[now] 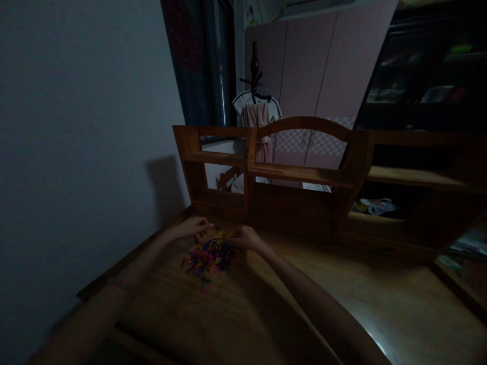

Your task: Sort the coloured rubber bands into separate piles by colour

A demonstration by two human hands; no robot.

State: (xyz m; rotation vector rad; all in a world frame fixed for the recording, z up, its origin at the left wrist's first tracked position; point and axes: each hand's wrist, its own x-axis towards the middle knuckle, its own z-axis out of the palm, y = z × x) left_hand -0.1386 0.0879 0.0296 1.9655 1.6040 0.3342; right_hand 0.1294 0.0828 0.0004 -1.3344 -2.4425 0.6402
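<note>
A heap of small multicoloured pieces (pixel 211 254) lies on the wooden desktop; in the dim light their exact kind cannot be made out. At the heap's far left edge is my left hand (pixel 193 227), palm down, its fingers stretched out and apart with nothing visible between them. My right hand (pixel 247 238) rests against the heap's right side. Its fingers are curled in toward the pieces, and the tips are hidden, so what they pinch does not show. A few pink pieces (pixel 206 289) have strayed to the near side.
A wooden shelf unit (pixel 304 175) stands along the desk's back edge, with a plastic-wrapped item (pixel 380 206) in its right compartment. A pale wall (pixel 91 126) borders the desk on the left. Behind are a pink wardrobe (pixel 304 66) and a coat stand (pixel 254 61) with clothes.
</note>
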